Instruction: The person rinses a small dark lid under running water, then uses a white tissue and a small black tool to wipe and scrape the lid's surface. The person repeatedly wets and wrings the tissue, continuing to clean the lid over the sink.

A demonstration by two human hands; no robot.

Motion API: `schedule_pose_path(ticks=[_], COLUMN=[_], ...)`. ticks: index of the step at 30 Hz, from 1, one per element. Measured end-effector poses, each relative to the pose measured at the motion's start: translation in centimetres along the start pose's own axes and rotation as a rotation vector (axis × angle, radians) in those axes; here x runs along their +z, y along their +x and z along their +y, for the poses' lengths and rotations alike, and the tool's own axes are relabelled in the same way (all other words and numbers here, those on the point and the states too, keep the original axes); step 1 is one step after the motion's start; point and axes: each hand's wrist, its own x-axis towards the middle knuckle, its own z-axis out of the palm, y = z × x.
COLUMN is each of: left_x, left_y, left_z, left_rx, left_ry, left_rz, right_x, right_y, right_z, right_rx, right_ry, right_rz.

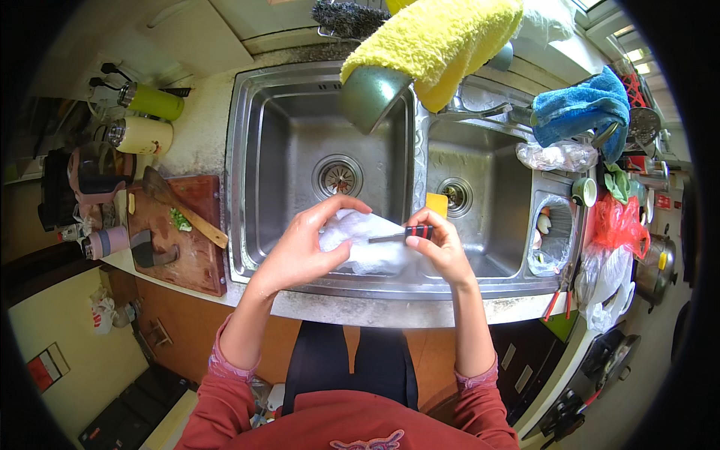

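My left hand [306, 242] holds a white cloth or paper towel [365, 236] over the front edge of the left sink bowl, its fingers curled around the cloth's left side. In my right hand [441, 244], thumb and fingers pinch the black handle with red bands of a small tool [419, 232]. The tool's thin metal shaft or blade points left across the white material; its exact kind cannot be told. Behind the hands lies the steel double sink [419, 146]. A yellow flat piece [436, 205] shows just beyond my right hand, by the divider.
A yellow towel [439, 39] hangs over a metal fixture above the sink. On the left, a wooden cutting board [197, 270] bears a wooden spatula [191, 211], a dark blade and chopped greens. At the right are a lined scrap bin [551, 236], red-handled pliers [554, 304] and plastic bags [604, 281].
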Motion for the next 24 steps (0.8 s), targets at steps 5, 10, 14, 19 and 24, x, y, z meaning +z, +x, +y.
schedule_pose_path(ticks=[5, 10, 14, 19, 24], left_x=[1.5, 4.4, 7.8, 10.5, 10.9], left_y=[-0.8, -1.9, -2.0, -2.1, -3.4], left_z=[0.4, 0.6, -0.1, -2.5, -3.6], left_rx=[0.006, 0.231, 0.196, 0.206, 0.27], left_ry=[0.096, 0.499, 0.451, -0.132, -0.899], left_rz=[0.292, 0.453, 0.429, 0.536, 0.454], right_x=[0.7, 3.0, 4.6, 4.4, 1.9], right_y=[0.4, 0.8, 0.9, 0.8, 0.1], right_z=[-0.6, 0.0, 2.0, 5.1, 7.3], right_rx=[-0.004, -0.081, -0.22, -0.188, -0.136], right_ry=[-0.167, -0.264, -0.124, 0.158, 0.518], right_rz=[0.073, 0.253, 0.404, 0.452, 0.313])
